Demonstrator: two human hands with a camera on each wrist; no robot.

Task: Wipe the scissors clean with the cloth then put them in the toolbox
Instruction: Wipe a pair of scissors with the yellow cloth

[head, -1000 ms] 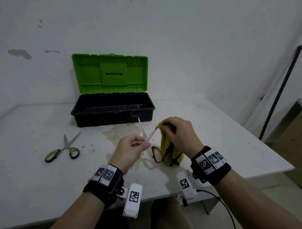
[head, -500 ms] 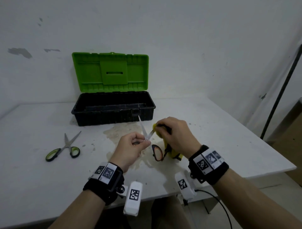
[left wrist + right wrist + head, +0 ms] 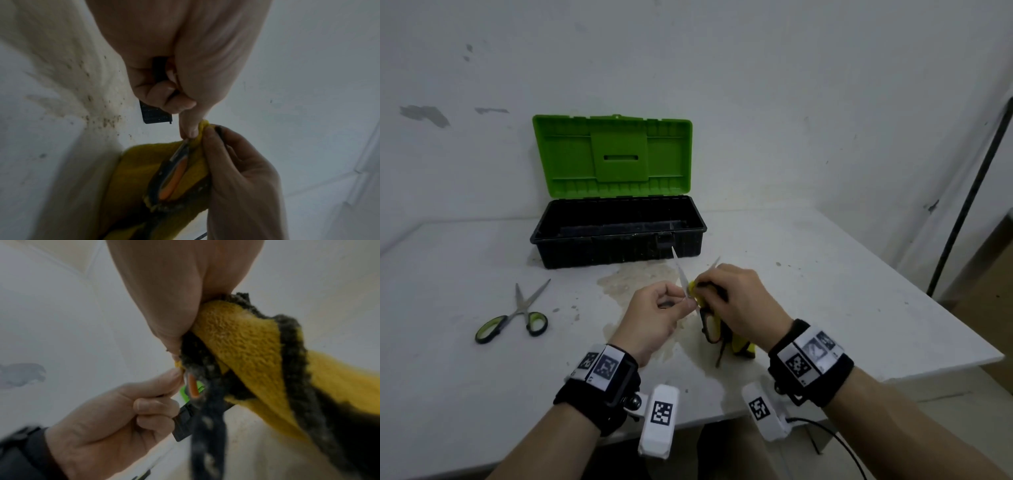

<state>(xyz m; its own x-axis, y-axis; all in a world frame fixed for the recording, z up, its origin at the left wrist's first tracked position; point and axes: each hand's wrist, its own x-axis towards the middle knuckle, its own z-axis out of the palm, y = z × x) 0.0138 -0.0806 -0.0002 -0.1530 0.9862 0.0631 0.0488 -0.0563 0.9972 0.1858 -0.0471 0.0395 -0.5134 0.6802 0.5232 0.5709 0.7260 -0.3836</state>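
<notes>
My left hand (image 3: 654, 313) pinches an open pair of scissors (image 3: 678, 270) with orange-lined black handles (image 3: 707, 323) near the pivot, blades spread and pointing up toward the toolbox. My right hand (image 3: 736, 299) grips a yellow cloth with a dark edge (image 3: 739, 346) and presses it round the right blade close to the pivot; only that blade's tip (image 3: 715, 263) shows. The left wrist view shows the orange handle (image 3: 174, 177) against the cloth (image 3: 135, 164). In the right wrist view the cloth (image 3: 242, 340) bunches under the palm. The black toolbox (image 3: 619, 240) stands open behind, green lid (image 3: 613, 154) up.
A second pair of scissors with green handles (image 3: 517, 313) lies on the white table (image 3: 842, 291) at the left. A brownish stain (image 3: 640, 277) marks the table before the toolbox. The table's right edge (image 3: 945, 329) drops off near a dark pole (image 3: 969, 192).
My right hand has slid the cloth down the blade toward the pivot, so the blade tip now shows above it. Both hands sit slightly farther from the toolbox.
</notes>
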